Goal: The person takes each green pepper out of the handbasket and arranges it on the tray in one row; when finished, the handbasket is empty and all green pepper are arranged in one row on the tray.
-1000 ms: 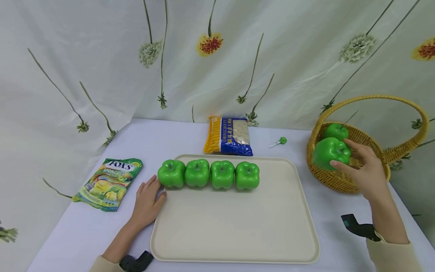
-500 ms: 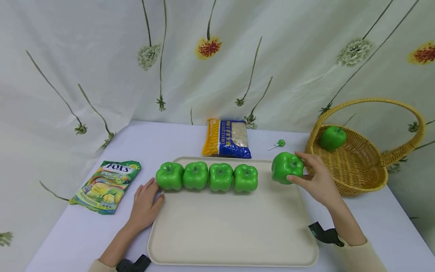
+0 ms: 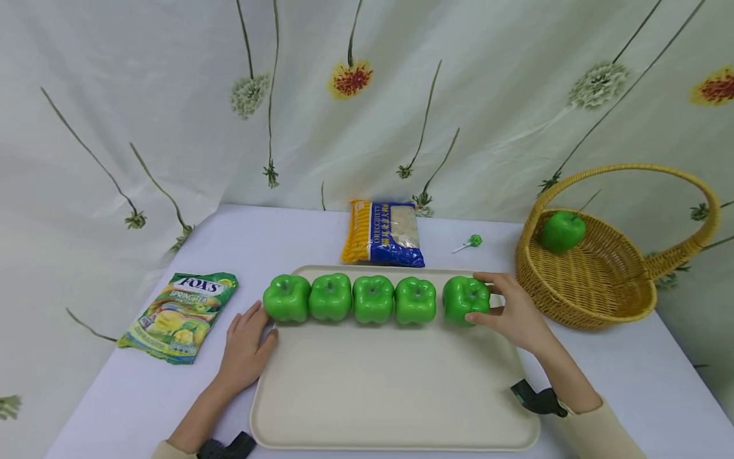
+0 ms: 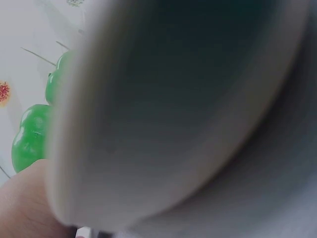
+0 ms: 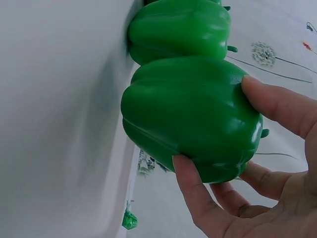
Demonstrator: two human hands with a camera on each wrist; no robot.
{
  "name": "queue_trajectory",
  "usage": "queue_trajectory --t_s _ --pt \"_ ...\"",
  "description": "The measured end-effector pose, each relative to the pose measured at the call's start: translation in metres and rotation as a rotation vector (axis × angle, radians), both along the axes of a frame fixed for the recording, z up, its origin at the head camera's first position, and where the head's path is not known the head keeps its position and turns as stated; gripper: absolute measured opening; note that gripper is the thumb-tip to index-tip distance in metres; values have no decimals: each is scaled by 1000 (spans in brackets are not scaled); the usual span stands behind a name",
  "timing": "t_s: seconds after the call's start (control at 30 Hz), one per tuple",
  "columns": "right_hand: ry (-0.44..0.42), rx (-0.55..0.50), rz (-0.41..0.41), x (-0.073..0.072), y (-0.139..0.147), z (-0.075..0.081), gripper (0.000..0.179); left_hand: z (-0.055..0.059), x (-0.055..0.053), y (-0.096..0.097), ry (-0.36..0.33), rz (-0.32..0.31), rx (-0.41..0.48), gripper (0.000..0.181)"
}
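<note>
In the head view, several green bell peppers (image 3: 373,299) stand in a row along the far side of the beige tray (image 3: 395,395). At the right end of that row, my right hand (image 3: 510,312) grips another bell pepper (image 3: 463,298), a small gap from its neighbour. The right wrist view shows thumb and fingers around this bell pepper (image 5: 190,116); whether it touches the tray is unclear. My left hand (image 3: 246,347) rests at the tray's left edge, fingertips by the leftmost bell pepper (image 3: 287,298). A large blurred shape hides most of the left wrist view.
A wicker basket (image 3: 550,303) at the right holds one green, roundish fruit or pepper (image 3: 563,231). Behind the tray lie a pasta bag (image 3: 383,233) and a green lollipop (image 3: 474,240). A Fox's candy bag (image 3: 180,315) lies at the left.
My right hand has carried a bell pepper from over the basket leftward to the tray, then lower and closer to the row. My left hand has stayed in place.
</note>
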State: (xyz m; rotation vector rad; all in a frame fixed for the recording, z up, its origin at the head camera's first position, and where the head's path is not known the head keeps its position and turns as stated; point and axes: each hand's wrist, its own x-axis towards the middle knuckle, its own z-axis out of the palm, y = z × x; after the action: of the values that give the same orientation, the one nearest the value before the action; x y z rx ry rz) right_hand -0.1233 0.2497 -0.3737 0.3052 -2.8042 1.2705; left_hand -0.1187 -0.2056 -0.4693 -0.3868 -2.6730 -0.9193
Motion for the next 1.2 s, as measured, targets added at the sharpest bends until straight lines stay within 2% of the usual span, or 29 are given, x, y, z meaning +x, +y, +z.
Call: queue_trajectory --t_s 0.2,0.5,0.7,0.93,1.2 --pt "0 39 11 -1 -1 -10 68 1 1 2 -17 -1 -6 46" --pt "-28 2 36 -4 -5 -14 71 2 1 2 -22 3 -6 46" --pt "-10 -6 53 -5 -8 -17 72 2 2 2 -13 6 -8 46" --pt "2 14 59 -6 -9 -18 72 4 2 2 -27 9 -9 47" --pt "-10 -13 82 -4 -8 -15 79 2 0 2 -21 9 -4 46"
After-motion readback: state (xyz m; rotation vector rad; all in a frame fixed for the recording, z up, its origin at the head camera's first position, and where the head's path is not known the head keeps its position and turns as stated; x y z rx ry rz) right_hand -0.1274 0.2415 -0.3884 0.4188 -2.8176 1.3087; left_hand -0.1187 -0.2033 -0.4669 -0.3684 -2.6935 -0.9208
